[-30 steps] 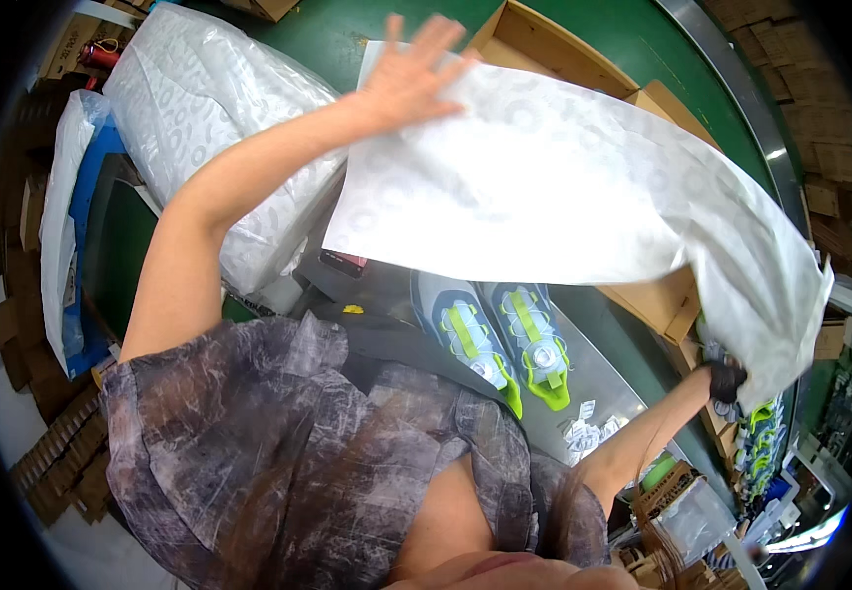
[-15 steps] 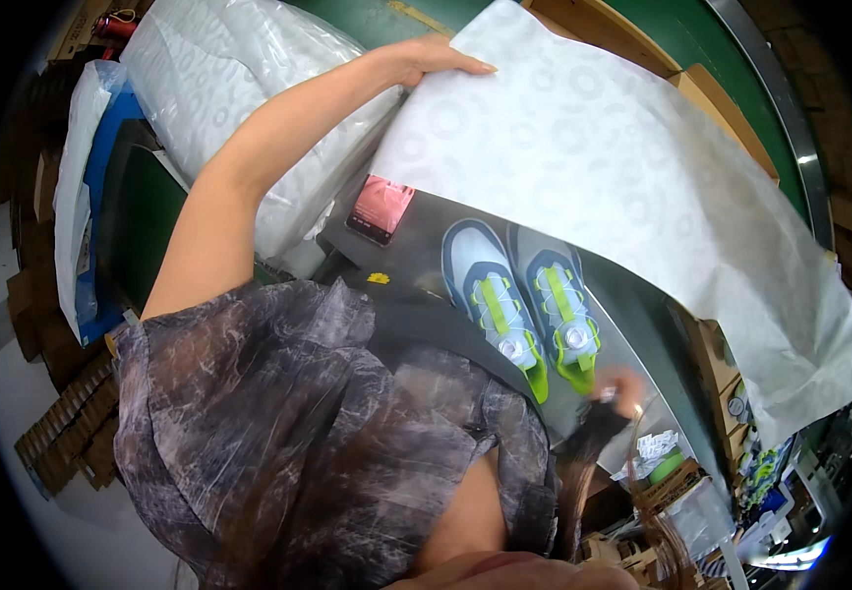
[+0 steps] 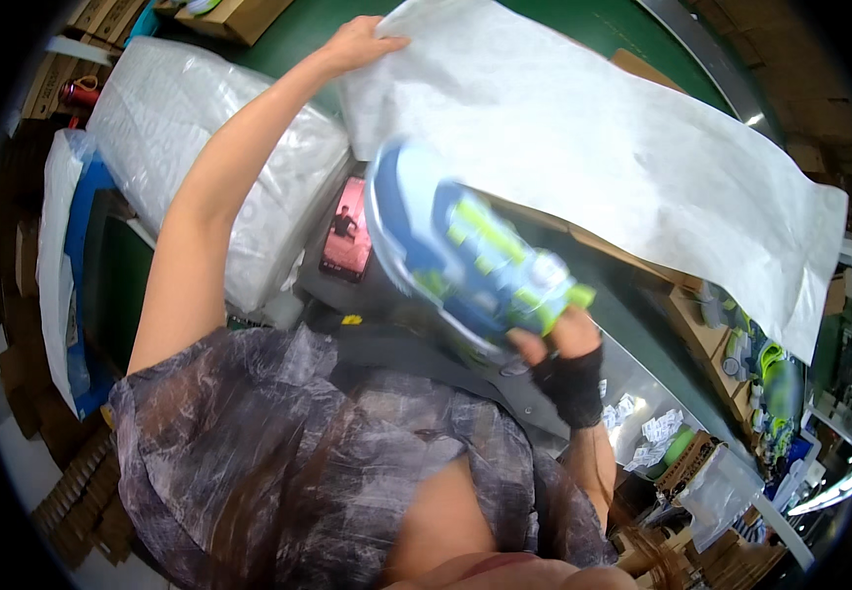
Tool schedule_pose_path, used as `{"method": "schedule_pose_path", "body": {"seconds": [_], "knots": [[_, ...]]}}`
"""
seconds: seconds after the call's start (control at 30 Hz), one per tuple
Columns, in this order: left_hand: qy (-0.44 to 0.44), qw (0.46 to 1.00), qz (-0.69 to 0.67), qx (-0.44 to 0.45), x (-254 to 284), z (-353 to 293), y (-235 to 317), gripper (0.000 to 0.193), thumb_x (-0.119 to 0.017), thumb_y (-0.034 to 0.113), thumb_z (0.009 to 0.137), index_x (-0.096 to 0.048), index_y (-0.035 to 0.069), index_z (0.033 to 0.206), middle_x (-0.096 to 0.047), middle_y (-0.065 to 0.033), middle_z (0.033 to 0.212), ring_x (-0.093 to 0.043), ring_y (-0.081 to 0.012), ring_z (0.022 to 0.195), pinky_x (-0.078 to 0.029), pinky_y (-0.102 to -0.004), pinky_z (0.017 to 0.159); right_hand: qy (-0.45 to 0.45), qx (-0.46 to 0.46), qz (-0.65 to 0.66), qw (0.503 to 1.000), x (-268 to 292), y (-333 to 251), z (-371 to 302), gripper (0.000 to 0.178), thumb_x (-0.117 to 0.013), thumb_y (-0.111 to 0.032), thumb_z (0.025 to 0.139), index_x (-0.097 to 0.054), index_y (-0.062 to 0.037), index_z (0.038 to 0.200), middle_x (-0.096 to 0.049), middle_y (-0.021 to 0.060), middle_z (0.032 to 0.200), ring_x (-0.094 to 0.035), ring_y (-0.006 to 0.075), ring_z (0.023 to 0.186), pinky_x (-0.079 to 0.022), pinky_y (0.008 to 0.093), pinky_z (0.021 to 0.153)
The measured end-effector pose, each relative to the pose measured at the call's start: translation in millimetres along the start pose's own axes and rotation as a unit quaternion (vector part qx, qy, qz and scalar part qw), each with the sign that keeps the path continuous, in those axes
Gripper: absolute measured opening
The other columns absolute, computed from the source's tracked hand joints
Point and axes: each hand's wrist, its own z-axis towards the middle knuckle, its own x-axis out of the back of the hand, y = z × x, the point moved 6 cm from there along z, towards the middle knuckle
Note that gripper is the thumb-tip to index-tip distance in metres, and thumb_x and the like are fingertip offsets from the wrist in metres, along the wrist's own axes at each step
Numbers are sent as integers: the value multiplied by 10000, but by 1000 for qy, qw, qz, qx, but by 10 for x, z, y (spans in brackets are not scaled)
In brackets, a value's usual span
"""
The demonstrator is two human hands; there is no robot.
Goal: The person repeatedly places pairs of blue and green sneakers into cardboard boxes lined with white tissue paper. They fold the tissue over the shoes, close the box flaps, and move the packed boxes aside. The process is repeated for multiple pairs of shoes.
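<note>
My left hand [image 3: 372,41], at the upper end of my outstretched arm, pinches a corner of a large white patterned sheet of wrapping paper [image 3: 583,128]. The sheet hangs across the far side of the bench and spreads to the right. My right hand [image 3: 565,344], in a black fingerless glove, is closed on the heel end of a blue-and-grey sneaker [image 3: 445,231] with lime green straps. Its toe points up and left, in front of the paper's lower edge. Motion blurs it, and I cannot tell whether a second sneaker is held with it.
A phone [image 3: 347,231] with a lit screen lies by a plastic-wrapped stack of paper [image 3: 219,167] on the left. A cardboard box [image 3: 721,339] shows under the sheet's right part. Small white labels [image 3: 657,433] lie at the right, near a green roll [image 3: 676,447].
My right hand has taken hold of a sneaker by the heel and lifted it from the grey bench. My left hand has shifted left and up in view, still gripping the paper.
</note>
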Motion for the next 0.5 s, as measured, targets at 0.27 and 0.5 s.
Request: {"method": "schedule_pose_path", "body": {"seconds": [0.27,0.5], "knots": [[-122,990,-68,-10,237,227,783,397,-641,318,772,-598,12,1021,-634,-83,921,-609,-150,791,-490,-300,737,264,-161,161,937,90,1159,1344,283,-588,-272,822,-570,9,798,-550,80,619,-487,162,560,-390,323,509],[-237,786,-569,56,-892,80,1540,511,-634,347,800,-518,-105,1008,-615,-141,890,-618,-215,835,-505,-320,784,75,0,86,993,-908,1155,1744,469,-477,-334,862,-380,-11,1189,-453,203,1119,-406,303,1008,-309,392,879]]}}
